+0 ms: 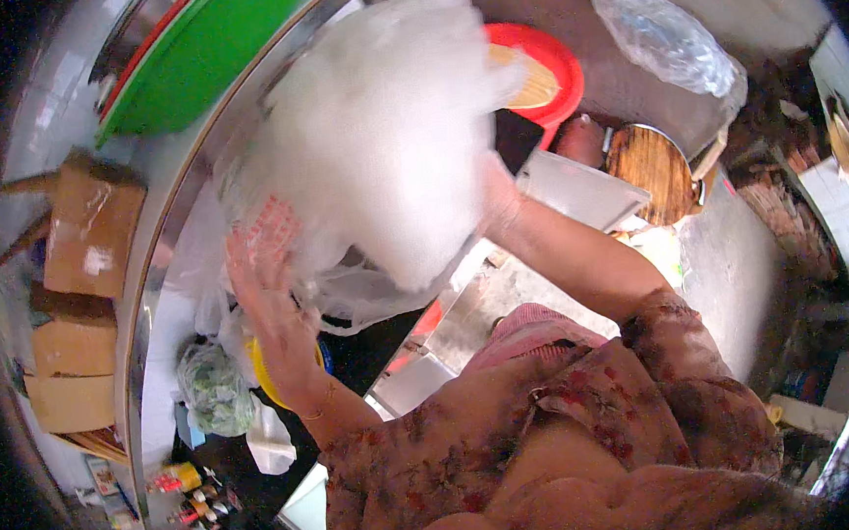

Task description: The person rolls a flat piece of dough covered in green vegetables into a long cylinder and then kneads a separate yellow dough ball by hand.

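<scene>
A large white translucent plastic bag (400,134), blurred by motion, bulges between my two hands over the dark counter. My left hand (265,261) is against its near left side, with plastic film bearing red print around the fingers. On the other side, my right hand (502,193) holds the bag's right edge; its fingers are mostly hidden behind the white plastic. What fills the bag cannot be made out. Loose clear plastic (367,291) hangs below it. Under my left wrist sits a yellow round rim (266,376).
Green produce in a clear bag (215,387) lies left, above several bottles (189,495). Cardboard boxes (90,237) stand beyond the metal-edged partition (164,231), near a green board (196,67). Right are a red basin (562,63), a metal tray (581,187) and a round wooden board (651,175).
</scene>
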### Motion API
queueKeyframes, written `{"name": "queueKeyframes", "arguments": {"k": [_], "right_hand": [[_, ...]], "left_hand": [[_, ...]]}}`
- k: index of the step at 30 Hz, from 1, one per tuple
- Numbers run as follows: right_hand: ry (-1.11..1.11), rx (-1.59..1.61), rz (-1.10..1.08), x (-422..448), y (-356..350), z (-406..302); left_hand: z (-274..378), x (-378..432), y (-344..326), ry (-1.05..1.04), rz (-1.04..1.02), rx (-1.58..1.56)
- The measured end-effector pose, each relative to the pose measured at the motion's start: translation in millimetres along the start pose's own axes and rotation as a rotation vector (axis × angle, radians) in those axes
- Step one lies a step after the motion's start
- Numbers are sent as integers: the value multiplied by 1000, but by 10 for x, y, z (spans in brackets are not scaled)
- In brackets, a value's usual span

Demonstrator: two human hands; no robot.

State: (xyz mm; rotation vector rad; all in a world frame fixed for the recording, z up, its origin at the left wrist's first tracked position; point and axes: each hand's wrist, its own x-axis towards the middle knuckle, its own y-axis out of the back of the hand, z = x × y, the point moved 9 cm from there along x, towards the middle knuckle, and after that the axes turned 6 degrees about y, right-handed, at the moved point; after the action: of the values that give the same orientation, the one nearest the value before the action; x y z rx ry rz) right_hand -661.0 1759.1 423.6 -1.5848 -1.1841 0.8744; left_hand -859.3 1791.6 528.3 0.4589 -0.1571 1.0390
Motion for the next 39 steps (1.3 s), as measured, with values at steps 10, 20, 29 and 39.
{"name": "queueKeyframes", "arguments": {"k": [10, 20, 29, 39], "right_hand": [[343, -1248, -216, -1747, 219, -1440], [854, -23, 487, -4723, 2234, -4062], [1384, 176, 843, -6940, 2599, -4409], [1871, 317, 904, -8823, 3329, -4657]], "left_hand": [[573, -329, -1866, -10, -100, -141], [1039, -602, -3977, 264, -385, -527], [1114, -798, -5585, 301, -837, -625], [737, -683, -7352, 826, -1126, -863]]}}
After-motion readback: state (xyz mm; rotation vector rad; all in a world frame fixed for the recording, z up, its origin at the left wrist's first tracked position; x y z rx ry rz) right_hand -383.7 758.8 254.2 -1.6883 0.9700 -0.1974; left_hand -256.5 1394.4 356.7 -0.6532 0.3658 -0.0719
